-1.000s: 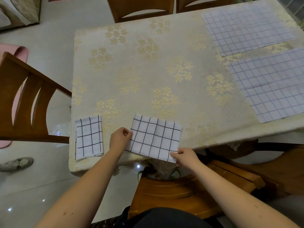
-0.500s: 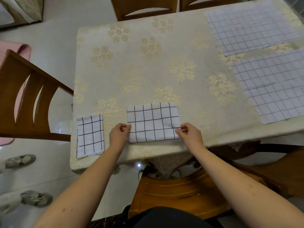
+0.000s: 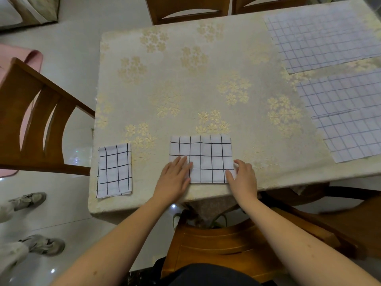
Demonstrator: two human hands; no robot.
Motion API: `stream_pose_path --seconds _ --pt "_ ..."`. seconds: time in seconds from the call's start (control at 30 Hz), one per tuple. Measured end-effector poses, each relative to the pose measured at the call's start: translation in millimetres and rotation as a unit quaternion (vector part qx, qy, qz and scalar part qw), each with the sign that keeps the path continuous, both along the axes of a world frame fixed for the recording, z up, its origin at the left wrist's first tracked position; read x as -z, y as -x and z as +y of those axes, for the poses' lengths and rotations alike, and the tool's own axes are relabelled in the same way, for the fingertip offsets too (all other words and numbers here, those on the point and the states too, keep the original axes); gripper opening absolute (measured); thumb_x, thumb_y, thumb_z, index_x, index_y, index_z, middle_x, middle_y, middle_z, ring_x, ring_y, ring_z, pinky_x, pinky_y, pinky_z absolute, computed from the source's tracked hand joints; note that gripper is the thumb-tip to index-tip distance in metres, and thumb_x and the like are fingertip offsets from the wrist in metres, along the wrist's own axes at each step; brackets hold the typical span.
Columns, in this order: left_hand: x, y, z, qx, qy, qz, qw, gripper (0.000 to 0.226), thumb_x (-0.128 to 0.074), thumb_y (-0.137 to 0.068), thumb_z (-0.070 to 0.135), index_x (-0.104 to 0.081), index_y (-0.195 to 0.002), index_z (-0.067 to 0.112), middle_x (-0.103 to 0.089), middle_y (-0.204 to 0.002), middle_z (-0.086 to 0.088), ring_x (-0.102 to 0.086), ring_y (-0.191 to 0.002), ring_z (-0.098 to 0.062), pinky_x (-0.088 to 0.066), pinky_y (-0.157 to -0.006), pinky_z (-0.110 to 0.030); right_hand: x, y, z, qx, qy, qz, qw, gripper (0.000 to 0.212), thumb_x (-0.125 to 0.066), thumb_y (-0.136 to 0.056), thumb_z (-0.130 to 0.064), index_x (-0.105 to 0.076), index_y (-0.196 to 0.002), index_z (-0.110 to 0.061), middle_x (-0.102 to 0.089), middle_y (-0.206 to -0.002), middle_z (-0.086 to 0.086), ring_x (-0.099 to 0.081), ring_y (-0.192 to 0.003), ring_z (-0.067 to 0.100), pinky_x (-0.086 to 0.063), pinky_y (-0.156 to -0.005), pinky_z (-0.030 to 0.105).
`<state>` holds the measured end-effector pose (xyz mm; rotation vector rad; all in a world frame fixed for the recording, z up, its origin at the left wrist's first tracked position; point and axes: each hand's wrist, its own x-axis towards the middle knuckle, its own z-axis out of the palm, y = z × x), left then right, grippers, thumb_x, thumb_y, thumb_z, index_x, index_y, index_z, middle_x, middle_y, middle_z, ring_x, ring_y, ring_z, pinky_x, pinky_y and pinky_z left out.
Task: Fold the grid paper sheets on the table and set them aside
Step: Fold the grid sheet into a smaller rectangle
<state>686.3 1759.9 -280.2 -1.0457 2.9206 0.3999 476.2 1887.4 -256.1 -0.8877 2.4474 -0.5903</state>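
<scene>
A folded white sheet with a black grid [image 3: 206,155] lies flat near the table's front edge. My left hand [image 3: 175,176] presses on its lower left corner with straight fingers. My right hand [image 3: 243,178] rests at its lower right corner, fingers spread and slightly bent, thumb on the sheet. A smaller folded grid sheet [image 3: 114,170] lies at the table's front left corner. Two unfolded sheets with a fainter grid lie at the right: one at the far right [image 3: 321,36], one nearer [image 3: 346,114].
The table [image 3: 185,79] wears a cream cloth with gold flowers. Wooden chairs stand at the left [image 3: 37,124], behind the table [image 3: 185,9] and below me [image 3: 226,244]. Another person's shoes [image 3: 43,244] are on the floor at the lower left.
The folded sheet, first held tilted over the table edge, was laid flat and square on the table. Both hands went from pinching its side edges to resting on its lower corners.
</scene>
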Motion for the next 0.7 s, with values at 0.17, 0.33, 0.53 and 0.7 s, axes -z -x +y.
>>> stream_pose_path --seconds 0.17,0.33,0.53,0.7 --pt "11.6 -2.4 7.9 -0.004 -0.019 -0.083 0.996 0.061 -0.020 -0.100 0.049 -0.005 -0.154 0.028 0.002 -0.162 -0.001 0.003 -0.149 -0.020 0.011 -0.116 -0.034 -4.2 -12.7 -5.2 -0.205 -0.025 0.077 0.975 0.056 -0.040 -0.100 -0.040 -0.026 -0.150 -0.021 -0.028 -0.156 0.002 -0.022 -0.144 0.020 -0.016 -0.117 0.038" --pt "13.3 -4.6 4.0 -0.001 -0.037 -0.093 0.995 0.061 -0.012 -0.098 0.053 0.007 -0.153 0.033 0.018 -0.160 0.002 0.018 -0.147 -0.017 0.016 -0.116 -0.032 17.9 -30.8 0.6 -0.378 -0.082 0.149 0.910 0.067 -0.014 -0.097 -0.054 -0.008 -0.154 -0.020 0.001 -0.161 0.000 -0.002 -0.149 0.020 0.004 -0.119 0.039" --pt "13.8 -10.5 -3.5 -0.008 -0.038 -0.099 0.994 0.059 -0.012 -0.100 0.053 0.009 -0.152 0.036 0.019 -0.160 0.005 0.018 -0.147 -0.014 0.015 -0.117 -0.033 35.6 -31.4 20.5 -0.371 -0.118 0.172 0.905 0.068 -0.021 -0.099 -0.056 -0.008 -0.155 -0.020 -0.004 -0.162 0.005 -0.003 -0.149 0.023 -0.005 -0.118 0.043" --pt "10.0 -17.1 -25.1 -0.068 -0.048 -0.100 0.992 0.060 0.000 -0.095 0.056 0.010 -0.151 0.038 0.022 -0.158 0.008 0.019 -0.147 -0.013 0.012 -0.119 -0.039 35.0 -29.4 32.8 -0.333 -0.124 0.162 0.921 0.067 -0.021 -0.098 -0.056 -0.009 -0.155 -0.021 -0.006 -0.162 0.010 -0.004 -0.149 0.025 -0.008 -0.116 0.044"
